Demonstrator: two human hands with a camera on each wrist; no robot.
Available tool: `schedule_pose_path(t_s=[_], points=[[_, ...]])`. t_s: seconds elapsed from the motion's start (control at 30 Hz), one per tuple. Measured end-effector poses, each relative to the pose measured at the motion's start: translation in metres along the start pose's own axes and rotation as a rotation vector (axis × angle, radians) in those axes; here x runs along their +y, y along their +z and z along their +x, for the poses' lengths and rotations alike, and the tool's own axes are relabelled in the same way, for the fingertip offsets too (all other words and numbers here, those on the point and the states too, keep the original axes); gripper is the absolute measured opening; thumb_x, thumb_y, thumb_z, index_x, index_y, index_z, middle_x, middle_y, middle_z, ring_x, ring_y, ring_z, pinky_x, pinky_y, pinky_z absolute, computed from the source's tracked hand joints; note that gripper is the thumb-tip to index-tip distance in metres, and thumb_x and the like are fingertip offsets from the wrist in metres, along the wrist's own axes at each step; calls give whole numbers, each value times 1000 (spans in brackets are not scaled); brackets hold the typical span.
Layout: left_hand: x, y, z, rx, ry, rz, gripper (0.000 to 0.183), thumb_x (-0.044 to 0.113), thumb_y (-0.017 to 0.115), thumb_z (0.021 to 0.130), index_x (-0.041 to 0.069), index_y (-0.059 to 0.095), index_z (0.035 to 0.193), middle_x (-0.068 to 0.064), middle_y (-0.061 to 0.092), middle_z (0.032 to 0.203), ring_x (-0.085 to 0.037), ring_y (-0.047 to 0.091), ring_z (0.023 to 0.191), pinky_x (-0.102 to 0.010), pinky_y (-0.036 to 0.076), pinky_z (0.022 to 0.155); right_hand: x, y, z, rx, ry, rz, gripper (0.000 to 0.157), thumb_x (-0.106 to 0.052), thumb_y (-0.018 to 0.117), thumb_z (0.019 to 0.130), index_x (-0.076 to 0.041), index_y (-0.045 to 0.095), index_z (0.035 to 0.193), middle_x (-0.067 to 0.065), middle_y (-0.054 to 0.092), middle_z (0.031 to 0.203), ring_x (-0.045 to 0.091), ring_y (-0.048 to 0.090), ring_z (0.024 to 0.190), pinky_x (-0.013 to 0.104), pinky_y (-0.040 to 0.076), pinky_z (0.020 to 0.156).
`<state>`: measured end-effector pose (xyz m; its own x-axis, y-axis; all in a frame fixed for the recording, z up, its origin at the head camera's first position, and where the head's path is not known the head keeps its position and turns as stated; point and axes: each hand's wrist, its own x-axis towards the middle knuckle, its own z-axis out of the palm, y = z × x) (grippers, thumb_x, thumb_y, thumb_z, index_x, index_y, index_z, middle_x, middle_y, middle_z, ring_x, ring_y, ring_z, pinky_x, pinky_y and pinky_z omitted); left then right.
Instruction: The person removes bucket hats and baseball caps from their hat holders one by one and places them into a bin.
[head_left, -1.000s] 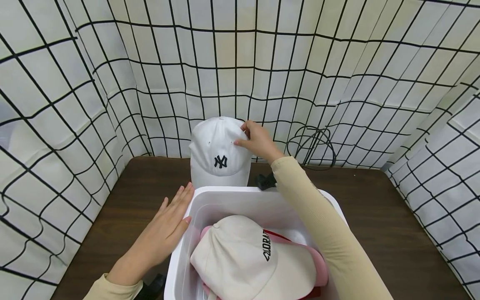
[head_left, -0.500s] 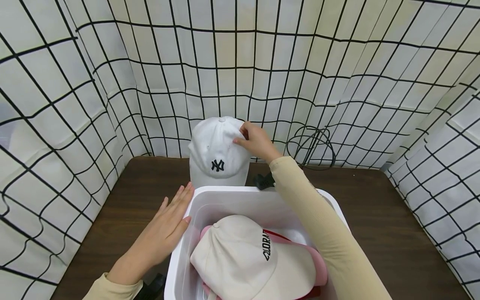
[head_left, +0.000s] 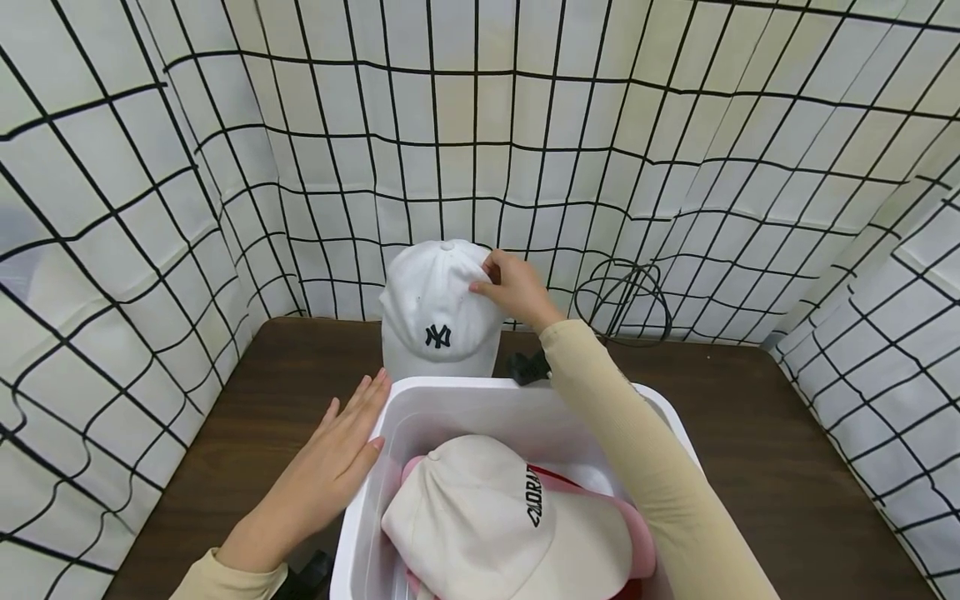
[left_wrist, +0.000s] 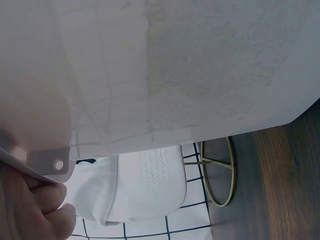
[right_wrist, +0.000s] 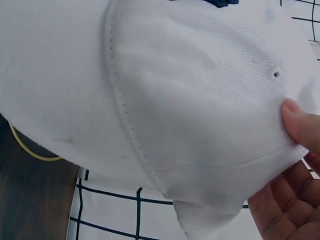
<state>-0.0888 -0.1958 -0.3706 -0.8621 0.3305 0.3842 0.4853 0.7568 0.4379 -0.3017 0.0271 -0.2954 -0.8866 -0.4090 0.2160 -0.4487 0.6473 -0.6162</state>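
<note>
A white cap with a dark NY emblem stands behind the white plastic bin, brim pointing down toward it. My right hand pinches the crown's right side between thumb and fingers. In the right wrist view, the thumb presses the outer fabric while the fingers curl beneath the cap's edge. My left hand rests along the bin's left rim with its fingers extended. Inside the bin, a cream cap with black lettering lies on a pink cap; something red shows below them.
A gold wire stand shows near the white cap's brim in the left wrist view. Coiled black wire sits at the back right. Grid-patterned white cloth walls surround the dark wooden table.
The white cap has tipped slightly forward, its emblem and brim shifting down and a little left, with my right hand keeping its pinch. My left hand stays on the rim.
</note>
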Motion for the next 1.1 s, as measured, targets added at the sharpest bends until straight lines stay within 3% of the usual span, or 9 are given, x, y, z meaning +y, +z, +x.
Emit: schedule_pose_path(t_s=[0.27, 0.4, 0.67, 1.1], points=[[1, 1, -1, 2, 3, 0, 60, 16, 46, 98, 9, 19, 151, -13, 23, 154, -32, 20, 141, -55, 11, 111, 3, 0, -3, 40, -6, 53, 22, -16, 72, 85, -3, 55, 91, 10, 63, 91, 21, 59, 86, 30, 48, 72], [1, 1, -1, 4, 1, -5, 60, 16, 46, 98, 9, 19, 151, -12, 23, 154, -30, 19, 141, -56, 11, 110, 2, 0, -4, 80, -25, 80, 21, -14, 73, 83, -4, 54, 84, 10, 63, 88, 22, 62, 86, 30, 49, 70], [2, 0, -1, 12, 3, 3, 58, 16, 45, 98, 6, 21, 150, -11, 22, 155, -32, 21, 140, -53, 10, 112, 1, -1, -4, 155, -51, 106, 23, -12, 72, 84, -6, 50, 77, 6, 56, 77, 19, 52, 74, 26, 41, 64], [1, 1, -1, 8, 1, -4, 60, 16, 46, 98, 8, 20, 151, -9, 21, 155, -30, 19, 141, -53, 10, 112, -4, -10, -12, 156, -66, 156, 19, -14, 70, 86, -7, 53, 80, 5, 59, 85, 18, 56, 82, 28, 43, 67]])
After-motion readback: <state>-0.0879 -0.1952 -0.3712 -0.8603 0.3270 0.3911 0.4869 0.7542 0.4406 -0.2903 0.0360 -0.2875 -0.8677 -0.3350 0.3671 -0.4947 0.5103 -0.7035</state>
